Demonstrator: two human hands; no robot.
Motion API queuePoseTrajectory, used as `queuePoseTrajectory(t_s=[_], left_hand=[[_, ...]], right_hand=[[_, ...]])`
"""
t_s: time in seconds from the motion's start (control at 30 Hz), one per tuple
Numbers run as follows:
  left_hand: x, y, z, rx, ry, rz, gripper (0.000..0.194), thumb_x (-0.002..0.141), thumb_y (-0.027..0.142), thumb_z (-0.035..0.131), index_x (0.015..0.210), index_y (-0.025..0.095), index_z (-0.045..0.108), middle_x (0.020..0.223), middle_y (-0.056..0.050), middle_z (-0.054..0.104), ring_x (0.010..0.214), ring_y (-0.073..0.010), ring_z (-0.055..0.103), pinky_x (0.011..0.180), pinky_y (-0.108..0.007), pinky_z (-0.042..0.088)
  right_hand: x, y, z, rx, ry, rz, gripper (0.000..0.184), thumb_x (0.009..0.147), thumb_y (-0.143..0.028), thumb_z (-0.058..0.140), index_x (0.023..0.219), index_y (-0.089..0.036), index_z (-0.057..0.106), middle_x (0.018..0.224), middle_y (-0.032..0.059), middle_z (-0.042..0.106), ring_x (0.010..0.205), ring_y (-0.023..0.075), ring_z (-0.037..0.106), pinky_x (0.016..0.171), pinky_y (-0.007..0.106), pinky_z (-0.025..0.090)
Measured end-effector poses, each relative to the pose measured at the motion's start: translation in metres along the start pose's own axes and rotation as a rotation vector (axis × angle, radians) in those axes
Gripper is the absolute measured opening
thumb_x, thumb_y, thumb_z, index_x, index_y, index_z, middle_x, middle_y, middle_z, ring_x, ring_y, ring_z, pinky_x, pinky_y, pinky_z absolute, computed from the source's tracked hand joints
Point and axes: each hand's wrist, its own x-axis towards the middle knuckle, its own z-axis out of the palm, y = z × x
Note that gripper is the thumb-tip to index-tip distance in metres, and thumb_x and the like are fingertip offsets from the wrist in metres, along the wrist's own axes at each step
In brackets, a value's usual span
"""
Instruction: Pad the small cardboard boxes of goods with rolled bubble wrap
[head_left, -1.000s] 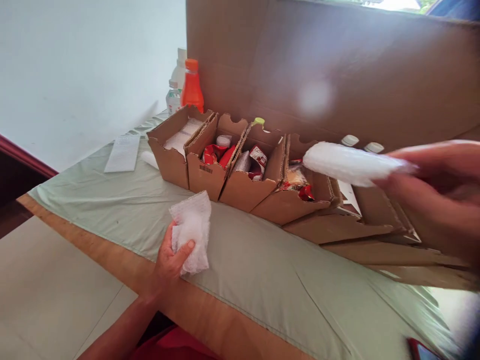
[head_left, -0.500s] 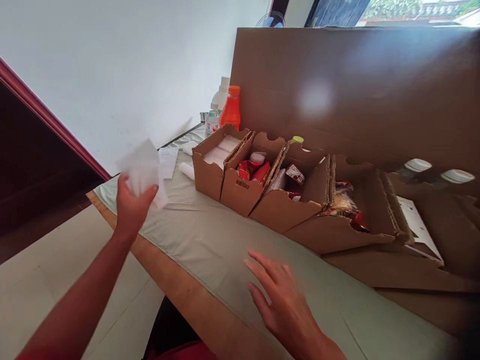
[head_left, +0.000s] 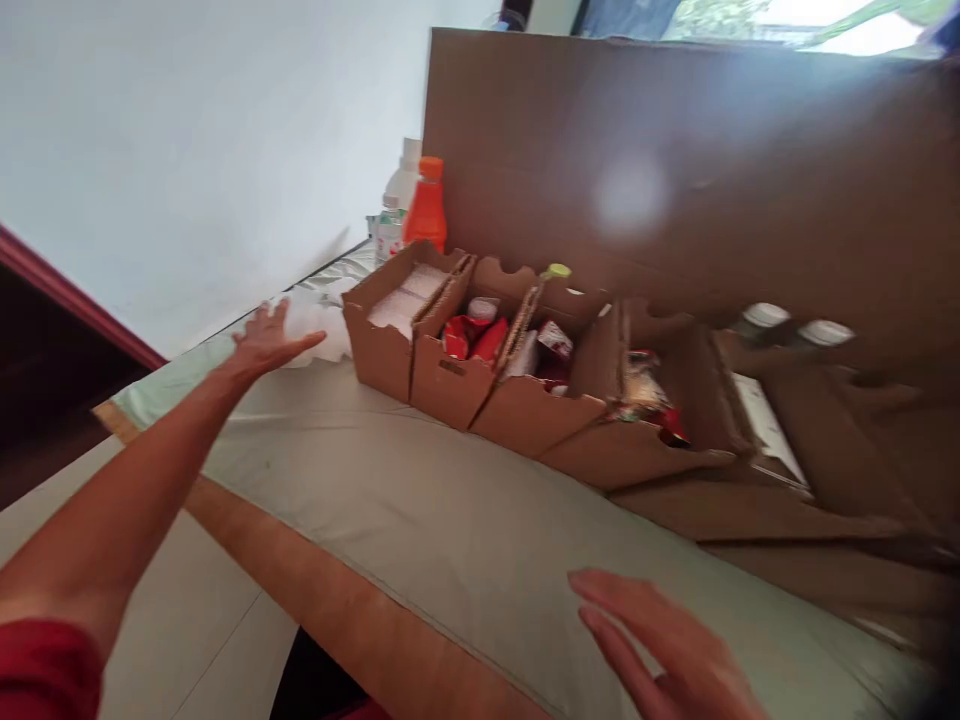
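White wrap (head_left: pixel 313 318) lies beside a carton (head_left: pixel 381 362) of white sheets (head_left: pixel 409 297) — left hand (head_left: pixel 262 348), right hand (head_left: pixel 684 650), fingers (head_left: pixel 613 592) apart.

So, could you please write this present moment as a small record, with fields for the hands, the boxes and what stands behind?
Left hand: open, fingers spread, at white material; contact unclear
Right hand: blurred, over green cloth, holding nothing visible
Boxes: open-topped cardboard, in a row
Contents: white pieces in the leftmost; red packets in the next
Behind: orange-red bottle, paler bottles, upright cardboard panel
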Motion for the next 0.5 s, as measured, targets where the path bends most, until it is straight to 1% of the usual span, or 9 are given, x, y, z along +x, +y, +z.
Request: queuePoseTrajectory(t_s=[0.07, 0.13, 0.2, 0.27, 0.33, 0.37, 0.43, 0.5], left_hand=[[-0.012, -0.004, -0.007, 0.02, 0.047, 0.031, 0.086, 0.091, 0.059, 0.062, 0.153, 0.007, 0.032, 0.163, -0.026, 0.029, 0.148, -0.0518, 0.027, 0.111, -0.079, 0.019], [-0.031, -0.009, -0.01, 0.018, 0.129, 0.089, 0.084, 0.092, 0.062, 0.057, 0.153, 0.009, 0.034, 0.163, -0.023, 0.03, 0.146, -0.0517, 0.03, 0.113, -0.076, 0.022], [-0.059, -0.012, -0.006, 0.0, 0.228, 0.188, 0.085, 0.092, 0.069, 0.05, 0.151, 0.009, 0.037, 0.161, -0.022, 0.034, 0.145, -0.0516, 0.033, 0.113, -0.075, 0.025], [-0.094, -0.013, 0.003, -0.013, 0.284, 0.277, 0.088, 0.091, 0.073, 0.044, 0.148, 0.007, 0.042, 0.158, -0.025, 0.039, 0.144, -0.0513, 0.036, 0.113, -0.074, 0.027], [-0.133, -0.012, 0.016, -0.023, 0.275, 0.311, 0.087, 0.09, 0.074, 0.044, 0.147, 0.007, 0.045, 0.155, -0.028, 0.041, 0.142, -0.0501, 0.04, 0.112, -0.072, 0.032], [-0.153, -0.011, 0.024, -0.049, 0.245, 0.347, 0.086, 0.09, 0.072, 0.044, 0.147, 0.008, 0.045, 0.155, -0.028, 0.041, 0.142, -0.0492, 0.041, 0.112, -0.07, 0.033], [-0.191, -0.009, 0.037, -0.115, 0.208, 0.359, 0.078, 0.092, 0.065, 0.05, 0.15, 0.013, 0.042, 0.156, -0.026, 0.04, 0.141, -0.0468, 0.043, 0.113, -0.067, 0.036], [-0.221, -0.006, 0.049, -0.179, 0.195, 0.351, 0.072, 0.093, 0.058, 0.053, 0.152, 0.018, 0.041, 0.156, -0.023, 0.041, 0.14, -0.046, 0.044, 0.113, -0.068, 0.035]], right_hand=[[0.027, -0.001, -0.034, -0.045, 0.054, 0.01, 0.021, 0.096, -0.028, 0.06, 0.113, -0.033, 0.07, 0.099, 0.0011, 0.079, 0.085, 0.0227, 0.077, 0.075, 0.035, 0.062], [0.063, -0.002, -0.064, -0.078, 0.108, 0.003, 0.021, 0.098, -0.03, 0.058, 0.113, -0.034, 0.07, 0.101, -0.0003, 0.078, 0.086, 0.021, 0.075, 0.079, 0.035, 0.06], [0.106, 0.002, -0.084, -0.108, 0.133, -0.007, 0.018, 0.099, -0.032, 0.056, 0.107, -0.033, 0.072, 0.1, -0.0007, 0.077, 0.083, 0.0198, 0.073, 0.077, 0.034, 0.057], [0.148, 0.012, -0.092, -0.151, 0.062, 0.002, 0.018, 0.098, -0.028, 0.056, 0.1, -0.029, 0.074, 0.095, 0.0003, 0.077, 0.078, 0.0191, 0.071, 0.07, 0.033, 0.052], [0.182, 0.031, -0.093, -0.265, -0.076, 0.067, 0.019, 0.094, -0.021, 0.059, 0.094, -0.026, 0.076, 0.092, 0.0018, 0.077, 0.077, 0.0201, 0.068, 0.068, 0.033, 0.047], [0.193, 0.042, -0.093, -0.326, -0.147, 0.12, 0.018, 0.091, -0.018, 0.06, 0.09, -0.026, 0.077, 0.089, 0.002, 0.076, 0.074, 0.0201, 0.067, 0.066, 0.032, 0.045], [0.208, 0.062, -0.093, -0.416, -0.247, 0.223, 0.018, 0.088, -0.015, 0.062, 0.084, -0.025, 0.077, 0.076, 0.0006, 0.074, 0.065, 0.0182, 0.062, 0.062, 0.031, 0.04], [0.213, 0.074, -0.095, -0.419, -0.255, 0.256, 0.019, 0.088, -0.015, 0.062, 0.081, -0.024, 0.078, 0.065, -0.0014, 0.069, 0.058, 0.0154, 0.056, 0.061, 0.029, 0.037]])
